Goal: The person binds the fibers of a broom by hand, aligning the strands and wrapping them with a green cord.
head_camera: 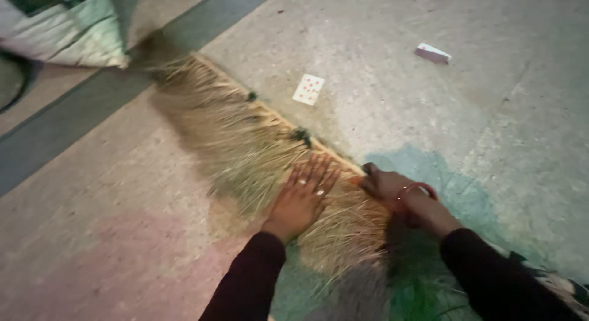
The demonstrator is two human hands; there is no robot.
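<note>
Left hand (302,200) presses flat, fingers (319,174) spread, on a long straw mat (245,143) lying on the floor (429,124). Right hand (383,186) has fingers curled around the mat's edge.

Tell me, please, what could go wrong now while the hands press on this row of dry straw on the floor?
1. The left hand lies flat on the dry straw; stiff ends might prick the palm.
2. The right hand grips the bound edge, and its red bangle could snag loose stalks.
3. The playing card lies just beside the straw, so it could get swept under.
</note>
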